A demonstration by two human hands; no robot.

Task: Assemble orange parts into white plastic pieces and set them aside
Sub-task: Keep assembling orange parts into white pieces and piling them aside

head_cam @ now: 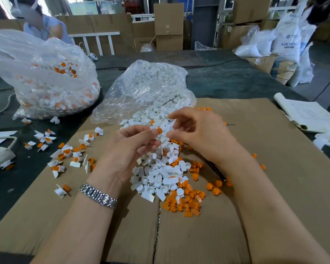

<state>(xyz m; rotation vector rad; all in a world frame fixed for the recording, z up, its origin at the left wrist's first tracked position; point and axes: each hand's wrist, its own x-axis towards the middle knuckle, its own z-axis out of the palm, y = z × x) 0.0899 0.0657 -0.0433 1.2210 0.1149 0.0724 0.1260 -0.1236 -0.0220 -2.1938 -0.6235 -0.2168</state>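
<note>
My left hand, wearing a metal watch, pinches a white plastic piece with an orange part showing at its top, held above the pile. My right hand hovers just to the right of it with fingers loosely curled; I see nothing held in it. Below both hands lies a heap of loose white pieces, with loose orange parts along its lower right side. Assembled white-and-orange pieces are scattered to the left.
A flattened cardboard sheet covers the dark table. An open clear bag of white pieces lies behind the heap. A bigger bag of assembled pieces sits at the far left. A notebook lies right. Another person works at back left.
</note>
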